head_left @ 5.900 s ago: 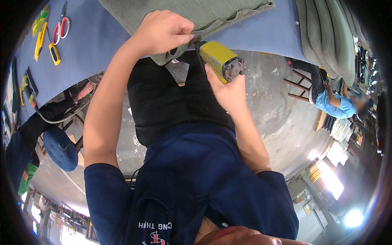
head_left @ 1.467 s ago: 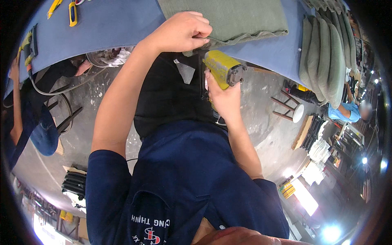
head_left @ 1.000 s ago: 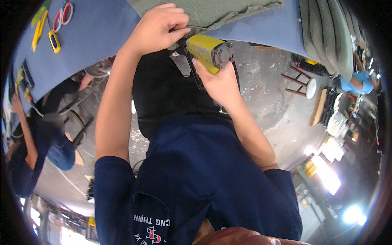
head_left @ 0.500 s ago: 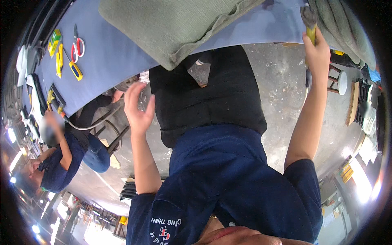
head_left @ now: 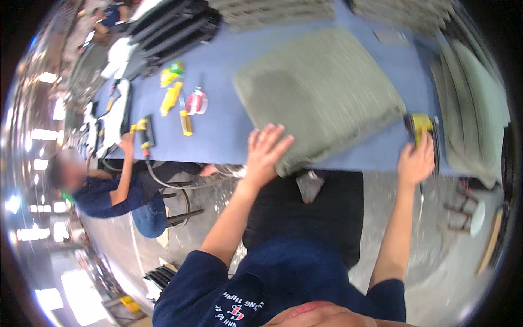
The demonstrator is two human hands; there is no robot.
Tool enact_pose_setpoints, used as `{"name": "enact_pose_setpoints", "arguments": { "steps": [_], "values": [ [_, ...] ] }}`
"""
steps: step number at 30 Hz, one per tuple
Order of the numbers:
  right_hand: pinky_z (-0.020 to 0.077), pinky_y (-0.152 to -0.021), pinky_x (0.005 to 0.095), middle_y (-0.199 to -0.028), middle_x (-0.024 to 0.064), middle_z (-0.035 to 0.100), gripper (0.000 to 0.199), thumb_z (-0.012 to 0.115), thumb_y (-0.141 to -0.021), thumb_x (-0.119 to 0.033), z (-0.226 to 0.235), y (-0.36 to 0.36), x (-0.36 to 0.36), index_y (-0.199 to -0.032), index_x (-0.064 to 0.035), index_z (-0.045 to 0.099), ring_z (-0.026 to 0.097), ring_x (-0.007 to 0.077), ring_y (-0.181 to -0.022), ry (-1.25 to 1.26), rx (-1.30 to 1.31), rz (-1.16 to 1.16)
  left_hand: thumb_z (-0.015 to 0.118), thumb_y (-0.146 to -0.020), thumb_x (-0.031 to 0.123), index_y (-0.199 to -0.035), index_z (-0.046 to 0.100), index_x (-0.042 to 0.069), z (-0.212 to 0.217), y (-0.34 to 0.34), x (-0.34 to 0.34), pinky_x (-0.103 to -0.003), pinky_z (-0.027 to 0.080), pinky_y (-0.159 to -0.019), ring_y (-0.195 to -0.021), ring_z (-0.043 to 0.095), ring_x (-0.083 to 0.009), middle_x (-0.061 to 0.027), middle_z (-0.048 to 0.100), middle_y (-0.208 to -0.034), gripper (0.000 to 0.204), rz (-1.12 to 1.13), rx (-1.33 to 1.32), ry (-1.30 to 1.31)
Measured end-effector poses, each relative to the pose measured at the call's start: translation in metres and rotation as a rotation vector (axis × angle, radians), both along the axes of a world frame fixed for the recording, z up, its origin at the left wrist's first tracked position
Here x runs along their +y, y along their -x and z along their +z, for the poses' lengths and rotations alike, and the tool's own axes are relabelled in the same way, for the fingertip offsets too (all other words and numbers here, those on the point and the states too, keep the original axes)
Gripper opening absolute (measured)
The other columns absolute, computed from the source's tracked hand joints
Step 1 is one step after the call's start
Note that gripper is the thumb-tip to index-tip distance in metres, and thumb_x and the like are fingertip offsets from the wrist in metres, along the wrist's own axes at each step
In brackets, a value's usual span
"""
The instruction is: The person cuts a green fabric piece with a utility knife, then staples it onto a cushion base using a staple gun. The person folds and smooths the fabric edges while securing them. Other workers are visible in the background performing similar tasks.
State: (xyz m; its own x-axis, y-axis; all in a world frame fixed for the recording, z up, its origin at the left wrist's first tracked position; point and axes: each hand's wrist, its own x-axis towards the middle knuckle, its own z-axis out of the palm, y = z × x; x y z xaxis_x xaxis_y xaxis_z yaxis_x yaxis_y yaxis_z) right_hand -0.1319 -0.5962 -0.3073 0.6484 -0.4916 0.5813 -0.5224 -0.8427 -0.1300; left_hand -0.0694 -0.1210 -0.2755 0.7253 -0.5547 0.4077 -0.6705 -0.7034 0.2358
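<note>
A grey-green fabric-covered cushion [head_left: 332,92] lies at an angle on the blue table, with a darker patch at its left. My left hand [head_left: 264,155] rests on its near left corner, fingers stretched and somewhat apart, gripping nothing. Right of the cushion, my right hand [head_left: 417,161] is closed around a yellow and black staple gun [head_left: 420,124] at the table's front edge. Motion blurs the tool a little, and its tip is hard to make out.
Scissors with red and white handles [head_left: 196,102], a yellow cutter [head_left: 171,99] and a yellow-handled screwdriver [head_left: 186,122] lie on the blue table [head_left: 218,131]. Folded grey-green covers [head_left: 463,103] hang at right. Black pieces [head_left: 174,32] are stacked behind. A co-worker [head_left: 114,185] sits at left beside another staple gun [head_left: 144,133].
The view has tilted up, showing more of the table. My left hand has gone from the air before the table to the cushion's corner. My right hand still grips the staple gun.
</note>
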Motion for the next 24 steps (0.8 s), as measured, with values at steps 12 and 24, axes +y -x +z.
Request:
{"name": "enact_pose_setpoints", "arguments": {
  "steps": [12,24],
  "values": [
    [0.0491,-0.116,0.05,-0.167,0.0088,0.058,0.069,0.071,-0.098,-0.033,-0.002,-0.001,-0.007,-0.164,-0.0163,0.057,0.06,0.0331,-0.147,-0.065,0.148,-0.037,0.083,-0.054,0.04,-0.132,0.082,0.011,0.182,0.06,-0.055,-0.05,0.053,-0.102,-0.114,0.076,-0.0304,-0.0134,0.081,-0.135,0.084,-0.116,-0.144,0.48],
    [0.0198,-0.139,0.0524,-0.187,0.0174,0.024,0.123,0.09,-0.089,-0.029,0.092,-0.033,0.062,-0.183,-0.0041,0.014,0.025,0.0354,-0.173,-1.33,-0.348,1.232,0.091,-0.089,0.054,-0.155,0.056,-0.009,0.143,0.061,0.136,-0.043,0.048,-0.118,-0.134,0.065,-0.0248,-0.0153,0.068,-0.145,0.098,0.259,0.079,1.353]
  ]
}}
